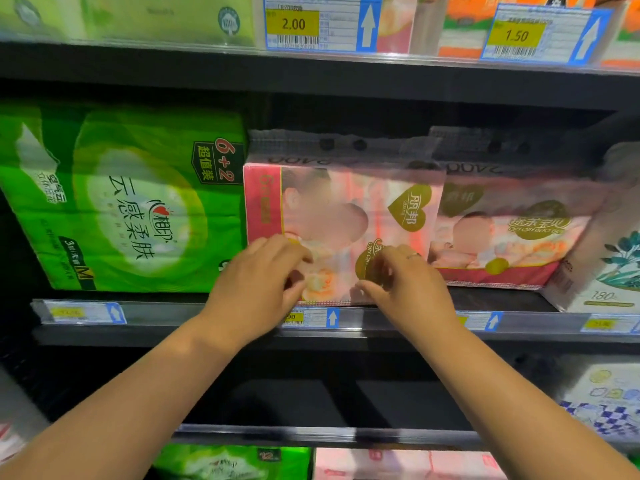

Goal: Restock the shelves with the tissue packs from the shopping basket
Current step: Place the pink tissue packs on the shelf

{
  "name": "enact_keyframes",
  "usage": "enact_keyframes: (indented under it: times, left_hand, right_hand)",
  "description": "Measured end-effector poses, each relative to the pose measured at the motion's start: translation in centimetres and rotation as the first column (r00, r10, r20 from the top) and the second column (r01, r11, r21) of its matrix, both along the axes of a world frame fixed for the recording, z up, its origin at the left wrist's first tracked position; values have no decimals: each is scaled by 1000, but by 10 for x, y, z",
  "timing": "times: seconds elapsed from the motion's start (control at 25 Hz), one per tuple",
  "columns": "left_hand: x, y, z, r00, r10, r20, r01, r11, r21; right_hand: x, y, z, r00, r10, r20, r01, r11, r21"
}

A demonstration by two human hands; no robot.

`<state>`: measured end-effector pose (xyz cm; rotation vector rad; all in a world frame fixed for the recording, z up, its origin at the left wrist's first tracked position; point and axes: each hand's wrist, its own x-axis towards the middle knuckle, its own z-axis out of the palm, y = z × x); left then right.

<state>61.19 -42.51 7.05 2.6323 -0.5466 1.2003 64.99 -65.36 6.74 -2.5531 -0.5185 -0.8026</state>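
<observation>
Gripping a pink tissue pack [343,216] with both hands, low on its front face. Left hand [263,282] at the pack's lower left, fingers curled onto the wrapper, thumb tucked near the bottom edge. Right hand [405,285] at the lower right, fingers likewise curled against the wrapper, thumb stretched along the bottom edge, a ring [412,255] on one finger. Hands apart from each other, a strip of the pack's printed front showing between them. Somewhat blurred at the fingertips, so hard to say how tightly clamped.

Standing upright at the front edge of the middle shelf [207,320], just above a price label [311,317] on the shelf rail. Touching or nearly touching a big green pack [131,202] on its left. Partly covering a second pink pack [512,237] behind and to its right, and beyond that a white pack [606,271] at the right edge of view. Overhead on the upper shelf, yellow price tags reading 2.00 [293,24] and 1.50 [516,35]. Below, on the lowest shelf in view, more green and pink packs, cut off by the frame.
</observation>
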Motion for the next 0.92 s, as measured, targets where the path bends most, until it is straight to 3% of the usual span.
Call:
enact_keyframes:
  times: [0.08,0.32,0.68,0.92]
  left_hand:
    - [9,-3,0,993,32,-111,-18,992,126]
    - [36,-6,11,956,160,-245,-124,980,158]
    - [57,-3,4,964,188,-187,-145,964,222]
    - [64,-1,-2,969,168,-182,-121,963,242]
  right_hand:
    - [4,7,6,997,-42,-68,32,989,-141]
    - [22,16,16,995,-23,-98,1,975,-223]
    - [52,24,-2,999,-2,-48,-12,954,-298]
    - [53,19,1,994,35,-108,-71,933,-353]
